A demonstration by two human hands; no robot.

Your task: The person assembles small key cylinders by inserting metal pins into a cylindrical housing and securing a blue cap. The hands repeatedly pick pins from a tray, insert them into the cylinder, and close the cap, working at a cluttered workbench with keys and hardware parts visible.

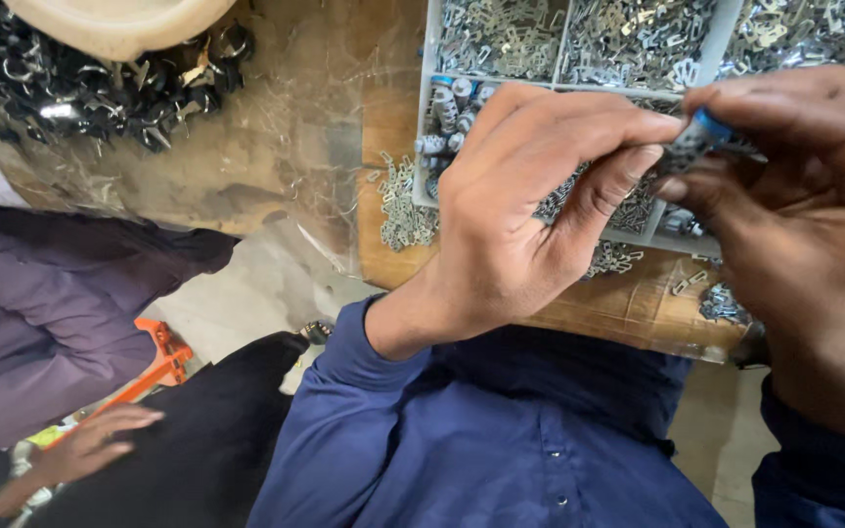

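A small blue-tipped metal part is pinched between both hands, raised in front of a grey divided tray. The left hand closes thumb and forefinger narrowly on the part's left end; the right hand grips its blue end between thumb and fingers. The tray sits on a brown table under clear plastic sheet. Three upper compartments show, each heaped with small silver metal clips; a lower compartment holds several white-and-blue cylinders, too many overlapping to count, and another, partly hidden by the hands, holds more clips. Loose clips lie spilled on the table just beside the tray's left wall, and a few more near its front edge. At upper left a cream bowl rests over a pile of black rings. Another person in a purple sleeve sits at left, one hand resting low; an orange object shows beside them.
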